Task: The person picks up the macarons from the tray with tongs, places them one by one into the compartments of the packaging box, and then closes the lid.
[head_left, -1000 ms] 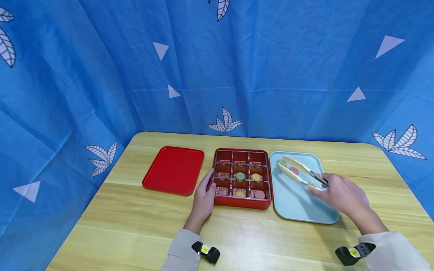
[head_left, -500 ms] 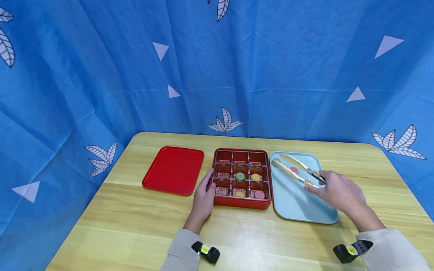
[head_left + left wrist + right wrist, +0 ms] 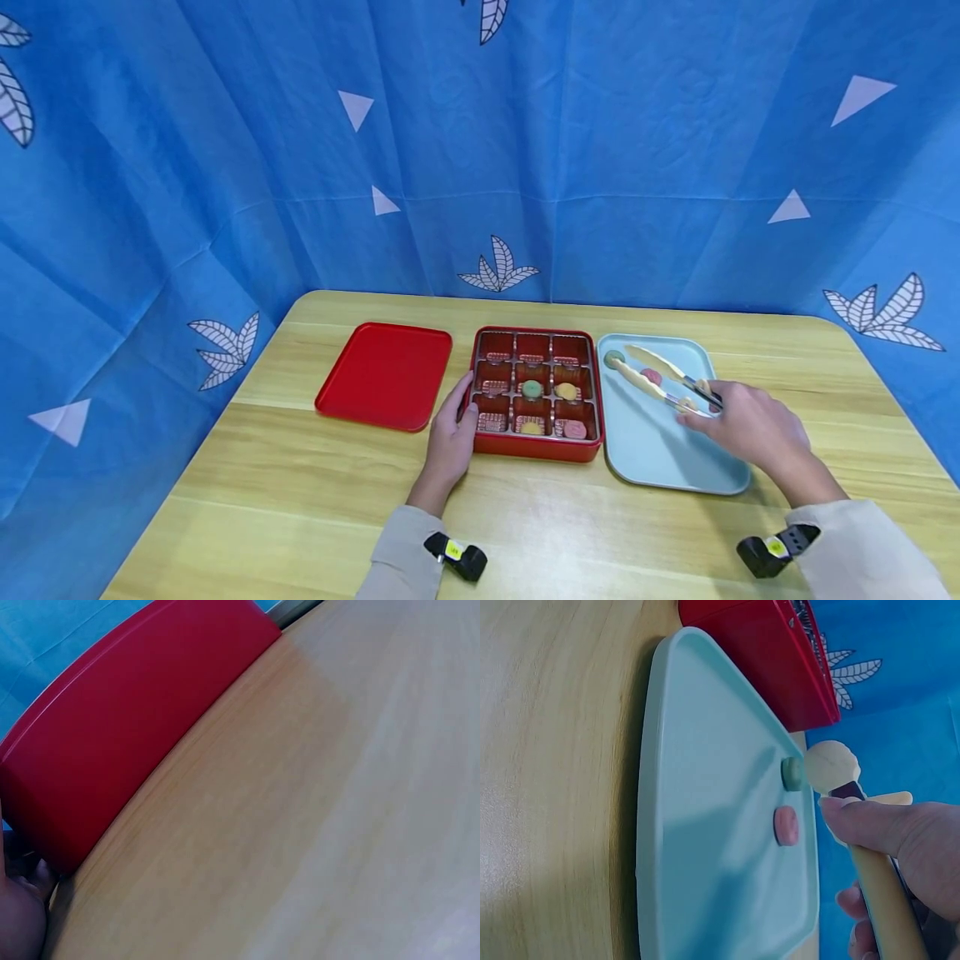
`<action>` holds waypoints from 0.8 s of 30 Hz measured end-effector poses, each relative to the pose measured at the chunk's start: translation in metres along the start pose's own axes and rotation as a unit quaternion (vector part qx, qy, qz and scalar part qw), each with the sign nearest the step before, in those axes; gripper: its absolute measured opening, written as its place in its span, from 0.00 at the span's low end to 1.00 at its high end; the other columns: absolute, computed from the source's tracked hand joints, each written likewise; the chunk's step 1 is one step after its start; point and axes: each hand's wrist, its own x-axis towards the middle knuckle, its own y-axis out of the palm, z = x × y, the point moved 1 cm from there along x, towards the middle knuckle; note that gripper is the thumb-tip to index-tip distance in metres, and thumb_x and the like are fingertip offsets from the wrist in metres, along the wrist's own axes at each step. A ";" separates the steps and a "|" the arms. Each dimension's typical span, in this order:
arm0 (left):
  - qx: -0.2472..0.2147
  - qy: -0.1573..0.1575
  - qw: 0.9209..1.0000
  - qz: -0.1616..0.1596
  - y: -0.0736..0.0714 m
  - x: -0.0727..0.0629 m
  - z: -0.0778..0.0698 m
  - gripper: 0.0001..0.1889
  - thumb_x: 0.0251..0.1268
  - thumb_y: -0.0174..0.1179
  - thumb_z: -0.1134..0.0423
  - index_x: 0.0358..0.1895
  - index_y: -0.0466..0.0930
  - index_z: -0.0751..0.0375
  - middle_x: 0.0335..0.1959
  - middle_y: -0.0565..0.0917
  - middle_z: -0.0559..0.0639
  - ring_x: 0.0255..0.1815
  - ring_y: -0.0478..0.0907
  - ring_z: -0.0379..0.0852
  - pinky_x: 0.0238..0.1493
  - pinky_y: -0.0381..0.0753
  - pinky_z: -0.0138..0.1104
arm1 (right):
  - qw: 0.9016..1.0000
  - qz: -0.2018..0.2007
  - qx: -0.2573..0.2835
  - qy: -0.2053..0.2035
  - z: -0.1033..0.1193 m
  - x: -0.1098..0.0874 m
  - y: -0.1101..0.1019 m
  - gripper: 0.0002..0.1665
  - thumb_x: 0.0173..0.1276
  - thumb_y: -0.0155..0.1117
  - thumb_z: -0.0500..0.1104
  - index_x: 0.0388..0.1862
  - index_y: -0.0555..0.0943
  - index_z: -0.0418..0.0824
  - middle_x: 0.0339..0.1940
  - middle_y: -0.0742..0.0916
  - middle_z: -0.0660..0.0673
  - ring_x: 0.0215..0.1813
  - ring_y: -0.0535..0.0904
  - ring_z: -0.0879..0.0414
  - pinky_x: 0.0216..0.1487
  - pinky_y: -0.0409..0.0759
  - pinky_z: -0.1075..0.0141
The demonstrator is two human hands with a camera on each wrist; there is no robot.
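My right hand (image 3: 757, 425) grips a pair of tongs (image 3: 660, 396) with cream arms and metal parts, spread apart over the pale blue tray (image 3: 667, 454). One tong tip is over or beside a round green cookie (image 3: 612, 357) near the tray's left edge; contact cannot be told. A pink cookie (image 3: 786, 826) lies close by, between the tong arms in the head view. My left hand (image 3: 452, 437) rests along the left side of a red box (image 3: 536, 448), mostly cut off in the left wrist view. Inside the box, an insert holds green, yellow and pink cookies in separate compartments.
A flat red lid (image 3: 386, 379) lies left of the box. The box stands close against the tray's left side. Blue cloth (image 3: 555, 150) with leaf and triangle prints hangs behind the wooden table (image 3: 285, 492).
The green cookie has shifted slightly left, towards the tray's edge. My right hand and the tongs have moved a little left. My left hand and the box stay put.
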 end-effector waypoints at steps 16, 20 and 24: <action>0.006 0.002 1.000 -0.009 0.000 0.000 -0.002 0.25 0.72 0.44 0.64 0.70 0.62 0.44 0.70 0.65 0.46 0.71 0.59 0.46 0.69 0.62 0.46 | 1.000 0.029 -0.003 0.012 -0.001 0.014 0.004 0.53 0.52 0.62 0.72 0.60 0.70 0.29 0.34 0.78 0.38 0.31 0.72 0.48 0.22 0.64 0.62; 0.006 0.000 1.000 -0.008 0.000 0.000 -0.003 0.25 0.72 0.44 0.63 0.70 0.62 0.44 0.70 0.64 0.45 0.71 0.59 0.44 0.69 0.62 0.44 | 1.000 0.029 -0.002 0.010 0.000 0.015 0.005 0.50 0.52 0.62 0.71 0.57 0.73 0.31 0.28 0.76 0.42 0.29 0.71 0.49 0.21 0.63 0.62; 0.008 -0.002 1.000 -0.008 0.000 -0.001 -0.003 0.25 0.72 0.44 0.63 0.70 0.62 0.44 0.70 0.64 0.45 0.71 0.59 0.44 0.69 0.62 0.44 | 0.999 0.031 -0.002 0.010 0.001 0.018 0.006 0.53 0.52 0.62 0.72 0.59 0.71 0.30 0.30 0.76 0.41 0.29 0.71 0.49 0.21 0.64 0.62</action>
